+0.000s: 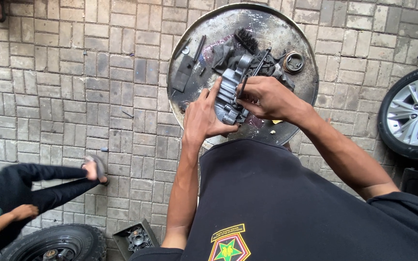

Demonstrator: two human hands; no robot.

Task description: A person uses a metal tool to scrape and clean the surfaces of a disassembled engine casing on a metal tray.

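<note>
Over the round metal tray, our left hand cups the ribbed grey engine casting while our right hand pinches a thin black tool against it. We judge the greasy casting could slip, scattering the ring-shaped part at the tray's far right.

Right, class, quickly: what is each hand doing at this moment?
Left hand: closed around the grey metal engine part, steadying it.
Right hand: grip closed on a thin dark tool against the part.
</note>
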